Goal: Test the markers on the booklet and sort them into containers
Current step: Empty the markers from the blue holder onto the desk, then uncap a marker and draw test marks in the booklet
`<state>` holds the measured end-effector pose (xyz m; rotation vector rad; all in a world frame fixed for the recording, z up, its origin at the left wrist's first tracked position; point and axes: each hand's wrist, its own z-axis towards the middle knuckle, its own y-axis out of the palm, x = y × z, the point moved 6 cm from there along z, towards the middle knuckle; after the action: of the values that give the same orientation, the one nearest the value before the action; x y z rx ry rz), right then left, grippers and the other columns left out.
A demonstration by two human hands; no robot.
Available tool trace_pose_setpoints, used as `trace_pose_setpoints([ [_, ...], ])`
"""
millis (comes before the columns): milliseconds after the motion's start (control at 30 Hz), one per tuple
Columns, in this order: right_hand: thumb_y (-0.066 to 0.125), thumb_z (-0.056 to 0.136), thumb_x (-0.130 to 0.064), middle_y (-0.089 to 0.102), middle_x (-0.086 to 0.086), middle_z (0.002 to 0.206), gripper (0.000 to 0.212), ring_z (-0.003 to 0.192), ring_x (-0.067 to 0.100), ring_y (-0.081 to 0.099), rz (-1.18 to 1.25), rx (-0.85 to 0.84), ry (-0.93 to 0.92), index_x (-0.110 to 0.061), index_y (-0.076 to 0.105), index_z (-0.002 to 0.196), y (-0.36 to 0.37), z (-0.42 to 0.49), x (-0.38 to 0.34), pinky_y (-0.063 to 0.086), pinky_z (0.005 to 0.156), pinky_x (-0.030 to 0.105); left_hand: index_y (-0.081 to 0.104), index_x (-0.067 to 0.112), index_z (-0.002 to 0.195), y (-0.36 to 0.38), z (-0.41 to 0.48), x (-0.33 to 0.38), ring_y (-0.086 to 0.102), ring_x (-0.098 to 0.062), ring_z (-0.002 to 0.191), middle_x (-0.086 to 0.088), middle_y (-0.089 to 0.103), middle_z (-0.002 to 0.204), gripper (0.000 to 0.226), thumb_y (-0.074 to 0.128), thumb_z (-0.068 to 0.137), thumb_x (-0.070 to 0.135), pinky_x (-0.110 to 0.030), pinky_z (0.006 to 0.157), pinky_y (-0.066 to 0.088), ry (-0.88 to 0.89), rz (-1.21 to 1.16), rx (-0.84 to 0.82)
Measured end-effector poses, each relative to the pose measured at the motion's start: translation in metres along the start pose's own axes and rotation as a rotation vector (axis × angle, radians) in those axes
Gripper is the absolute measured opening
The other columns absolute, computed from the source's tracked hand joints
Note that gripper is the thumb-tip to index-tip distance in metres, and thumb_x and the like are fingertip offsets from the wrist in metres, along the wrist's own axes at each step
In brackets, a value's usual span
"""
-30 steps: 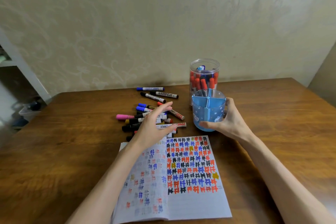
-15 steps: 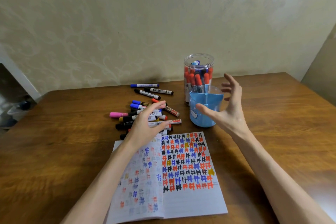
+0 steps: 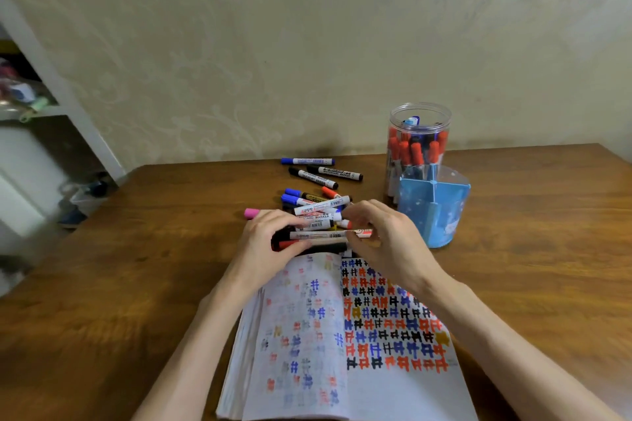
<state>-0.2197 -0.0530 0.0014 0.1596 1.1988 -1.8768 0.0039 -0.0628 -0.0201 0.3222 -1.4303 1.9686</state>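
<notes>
Head view: both hands meet over the loose markers (image 3: 318, 212) heaped on the wooden counter (image 3: 164, 249), just beyond the top edge of the open booklet (image 3: 376, 396). The left hand (image 3: 265, 243) lies over the left end of the heap. Its fingers (image 3: 284, 219) curl over the top and its thumb sits underneath, so it grips several of the nearest markers. The right hand (image 3: 393, 243) comes in from the other side. Its fingers (image 3: 359, 212) are bent, and thumb and forefinger seem to pinch the right end of a white marker with a red end (image 3: 325, 235), though the fingers cover the exact contact. That marker lies flat between the two hands, crosswise to the arms.

Past the fingertips more markers fan out towards the wall. A pink cap (image 3: 252, 213) sticks out just left of the left knuckles. Further beyond the fingers, well apart from them, lie a blue marker (image 3: 307, 161) and two black ones (image 3: 313, 177) side by side.

To the right of the right hand, near it but not touching, stands a blue pot (image 3: 441, 215) split into compartments. Just behind it is a clear jar (image 3: 420, 109) holding red and blue markers upright.

Under both wrists the booklet lies open. Rows of red, blue and black hash marks cover the right page, and fainter marks the left.

A white shelf (image 3: 51, 109) stands at the far left.
</notes>
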Motion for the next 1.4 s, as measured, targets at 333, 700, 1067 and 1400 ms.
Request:
trace_pose_setpoints([
  [333, 0.081, 0.090, -0.035, 0.062, -0.010, 0.123, 0.025, 0.113, 0.008, 0.049, -0.148, -0.153, -0.047, -0.033, 0.076, 0.114, 0.029, -0.004, 0.007, 0.056, 0.077, 0.029, 0.072, 0.040, 0.105, -0.011, -0.016, -0.023, 0.051, 0.006, 0.107, 0.024, 0.060, 0.105, 0.033, 0.088, 0.077, 0.035, -0.019, 0.086, 0.042, -0.140, 0.015, -0.094],
  [700, 0.066, 0.103, -0.021, 0.067, -0.012, 0.099, 0.013, 0.087, 0.001, 0.061, 0.122, 0.014, 0.079, -0.019, 0.067, 0.116, 0.006, -0.008, 0.003, 0.047, 0.072, 0.018, 0.072, 0.035, 0.112, -0.016, -0.018, -0.014, 0.053, 0.008, 0.108, 0.023, 0.063, 0.111, 0.030, 0.081, 0.085, 0.026, -0.013, 0.082, 0.039, -0.109, -0.004, -0.055],
  [1067, 0.077, 0.093, -0.026, 0.079, -0.003, 0.086, 0.021, 0.083, 0.009, 0.075, 0.808, 0.027, 0.389, -0.015, 0.078, 0.110, 0.011, -0.021, -0.002, 0.055, 0.073, 0.020, 0.070, 0.022, 0.118, 0.013, -0.017, 0.053, 0.067, 0.003, 0.107, 0.016, 0.072, 0.111, 0.026, 0.074, 0.093, 0.016, -0.013, 0.088, 0.052, 0.040, -0.252, -0.014],
  [1400, 0.073, 0.097, -0.022, 0.074, -0.004, 0.072, 0.015, 0.070, 0.006, 0.069, 0.771, 0.026, 0.387, -0.011, 0.079, 0.104, 0.008, -0.025, -0.001, 0.052, 0.064, 0.016, 0.071, 0.024, 0.124, 0.022, -0.019, 0.057, 0.064, 0.009, 0.105, 0.021, 0.070, 0.110, 0.029, 0.071, 0.095, 0.020, -0.004, 0.087, 0.046, 0.034, -0.239, -0.045],
])
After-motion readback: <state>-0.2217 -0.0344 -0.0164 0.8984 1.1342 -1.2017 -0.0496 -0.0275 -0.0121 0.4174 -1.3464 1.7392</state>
